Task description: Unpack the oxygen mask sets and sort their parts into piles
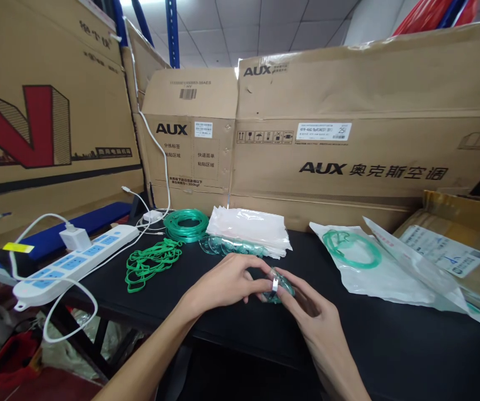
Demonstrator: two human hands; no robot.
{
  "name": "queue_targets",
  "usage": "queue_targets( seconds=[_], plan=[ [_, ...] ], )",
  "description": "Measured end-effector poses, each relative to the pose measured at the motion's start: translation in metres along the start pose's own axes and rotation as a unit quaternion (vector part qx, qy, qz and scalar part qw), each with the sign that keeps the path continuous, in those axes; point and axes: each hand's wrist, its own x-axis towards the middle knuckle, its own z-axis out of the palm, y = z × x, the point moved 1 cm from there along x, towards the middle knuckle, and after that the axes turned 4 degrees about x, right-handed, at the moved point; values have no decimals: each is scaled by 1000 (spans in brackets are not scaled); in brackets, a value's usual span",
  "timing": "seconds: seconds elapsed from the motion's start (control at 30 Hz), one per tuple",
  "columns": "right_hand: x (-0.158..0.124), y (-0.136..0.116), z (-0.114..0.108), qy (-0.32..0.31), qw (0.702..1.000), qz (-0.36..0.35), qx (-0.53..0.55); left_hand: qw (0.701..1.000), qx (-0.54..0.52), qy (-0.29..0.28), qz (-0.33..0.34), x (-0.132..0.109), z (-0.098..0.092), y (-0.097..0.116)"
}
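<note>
Both my hands meet over the front of the black table, closed on a clear green plastic mask (285,285) with a small silver metal strip. My left hand (233,281) pinches its left side, thumb and fingertips near the strip. My right hand (313,306) grips the mask from the right, fingers curled over it. Fingers hide part of the mask. Just beyond lies a row of similar clear green masks (240,247), in front of a stack of white pouches (250,225). Green elastic straps (151,264) lie tangled on the left, near coiled green tubing (186,224).
A white power strip (83,262) with plugs and cables runs along the left edge of the black table (206,345). To the right, a white pouch (373,284) has green tubing on it, beside a cardboard box (452,228). Tall cardboard panels (348,106) stand behind.
</note>
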Motion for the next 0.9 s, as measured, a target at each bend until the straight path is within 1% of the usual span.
queue_targets(
  seconds=[0.1,0.2,0.27,0.33,0.43,0.47,0.5,0.57,0.63,0.9],
  plan=[
    [-1,2,1,0,1000,2,3,1000,15,-8,2,0,-1,0],
    [-1,2,1,4,1000,-9,-12,1000,0,-22,2,1,0,-2],
    [-2,2,1,10,1000,-15,-23,1000,-1,-15,8,1,2,-2],
    [-3,2,0,15,999,-16,-32,1000,11,16,21,2,2,-1],
    [-4,0,0,33,998,-18,-48,995,48,81,46,1,0,2],
    [-4,0,0,42,997,-21,-53,993,64,88,54,1,0,3],
    [-4,-1,0,50,997,-23,-59,991,81,86,62,0,-1,4],
    [-5,-2,0,61,995,-29,-68,990,106,64,73,0,0,5],
    [-5,-3,0,68,994,-36,-78,989,121,49,74,0,2,4],
    [-6,-5,0,63,994,-35,-82,985,145,62,64,2,5,1]
  ],
)
